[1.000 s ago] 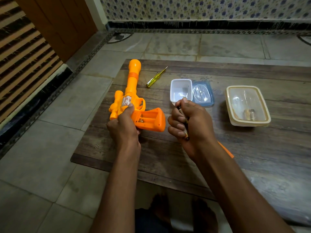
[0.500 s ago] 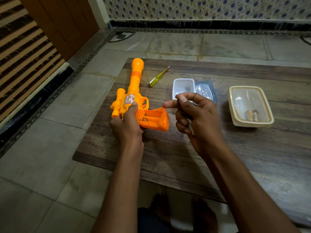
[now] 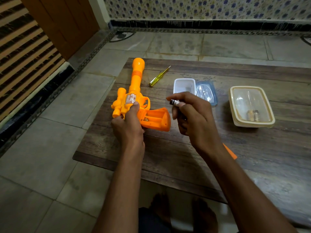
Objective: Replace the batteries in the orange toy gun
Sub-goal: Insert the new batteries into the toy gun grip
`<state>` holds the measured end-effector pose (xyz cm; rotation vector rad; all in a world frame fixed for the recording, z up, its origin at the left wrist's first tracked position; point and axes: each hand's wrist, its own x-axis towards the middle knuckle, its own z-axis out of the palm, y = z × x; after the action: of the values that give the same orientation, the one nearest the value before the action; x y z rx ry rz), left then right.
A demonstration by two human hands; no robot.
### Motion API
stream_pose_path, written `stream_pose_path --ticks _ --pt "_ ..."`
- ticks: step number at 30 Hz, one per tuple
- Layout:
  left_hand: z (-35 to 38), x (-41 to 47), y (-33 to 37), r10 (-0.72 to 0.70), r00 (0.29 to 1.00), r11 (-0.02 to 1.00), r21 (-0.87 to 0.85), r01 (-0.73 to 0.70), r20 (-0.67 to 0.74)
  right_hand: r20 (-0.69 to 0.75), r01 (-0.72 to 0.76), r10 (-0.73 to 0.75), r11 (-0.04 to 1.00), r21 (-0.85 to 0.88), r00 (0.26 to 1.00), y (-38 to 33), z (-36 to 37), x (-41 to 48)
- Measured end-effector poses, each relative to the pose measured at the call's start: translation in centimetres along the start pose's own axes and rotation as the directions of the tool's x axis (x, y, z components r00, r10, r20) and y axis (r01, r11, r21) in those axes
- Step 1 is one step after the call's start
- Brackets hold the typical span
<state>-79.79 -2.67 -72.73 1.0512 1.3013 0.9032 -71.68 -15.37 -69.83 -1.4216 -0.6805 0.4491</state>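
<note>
Room: grey stone-tiled floor [image 3: 55, 148], patterned blue-flower wall tiles [image 3: 202, 7] with a dark skirting band, a brown wooden door [image 3: 55, 22] at upper left. A low dark wooden plank desk [image 3: 185, 157] sits on the floor; bare feet show beneath its near edge.

On the desk, largest first: the orange plastic toy gun [image 3: 134, 91] lies at the left side, barrel pointing away. Its grip faces right with the battery compartment [image 3: 154, 118] open; a metal contact shows inside, and the bays look empty as far as can be seen. A cream-rimmed clear plastic box [image 3: 237, 113] stands well to the right, with what appear to be two small cylinders inside, likely the old cells. A small white tub [image 3: 176, 84] and its blue-tinted lid [image 3: 213, 91] sit side by side near the middle. A flat orange piece [image 3: 230, 152], probably the compartment cover, pokes out from behind the right forearm. A yellow-handled screwdriver [image 3: 159, 76] lies just beside the barrel.

Left hand [image 3: 129, 125] is wrapped around the gun's body, pinning it down. Right hand [image 3: 193, 118] pinches a dark cylindrical battery [image 3: 175, 102] between thumb and fingers, near the compartment but not in it.

Progress, as judged: cover off, old cells apparently out. Left: seat new cells, refit cover, screw down.
</note>
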Motion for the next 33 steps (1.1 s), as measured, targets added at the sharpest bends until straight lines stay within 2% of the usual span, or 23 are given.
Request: stream_pose_path --ticks 2,4,9,13,16,21,24,28,30,33 --pt "0.0 -0.1 0.0 0.018 1.0 1.0 0.002 -0.018 0.008 0.059 0.161 -0.151 0.957 -0.243 0.987 0.2 -0.1 0.0" --pt "0.0 -0.1 -0.1 0.043 0.999 0.999 0.021 -0.043 0.012 0.097 0.273 -0.256 0.875 -0.399 0.962 0.4 0.0 0.0" --pt "0.2 -0.1 -0.2 0.05 0.999 0.999 0.009 -0.05 0.002 0.173 0.467 -0.456 0.681 -0.563 0.873 0.9 0.5 0.3" --pt "0.2 -0.2 -0.2 0.027 1.0 0.999 -0.017 -0.027 0.002 0.221 0.482 -0.465 0.575 -0.661 0.857 0.6 0.6 0.1" --pt "0.3 -0.5 -0.4 0.015 1.0 0.999 -0.041 -0.015 0.016 0.228 0.462 -0.439 0.556 -0.691 0.869 0.2 0.8 -0.2" --pt "0.4 -0.5 -0.5 0.0 1.0 0.999 -0.051 0.002 0.026 0.333 0.509 -0.408 0.473 -0.719 0.85 0.4 0.9 -0.2" --pt "0.4 -0.6 -0.4 -0.02 1.0 0.998 -0.065 0.021 0.017 0.328 0.476 -0.361 0.487 -0.732 0.873 0.3 1.1 -0.3" --pt "0.4 -0.5 -0.5 -0.019 1.0 0.998 -0.063 0.02 0.023 0.216 0.395 -0.352 0.587 -0.707 0.911 0.5 1.4 -0.1" --pt "0.4 -0.6 -0.3 -0.041 0.999 0.997 -0.067 0.042 0.017 0.098 0.301 -0.315 0.7 -0.648 0.944 0.4 1.5 -0.2" --pt "0.3 -0.9 0.1 -0.063 0.998 0.995 -0.079 0.065 0.028 -0.063 0.065 -0.121 0.827 -0.559 0.991 0.1 1.5 -0.4"
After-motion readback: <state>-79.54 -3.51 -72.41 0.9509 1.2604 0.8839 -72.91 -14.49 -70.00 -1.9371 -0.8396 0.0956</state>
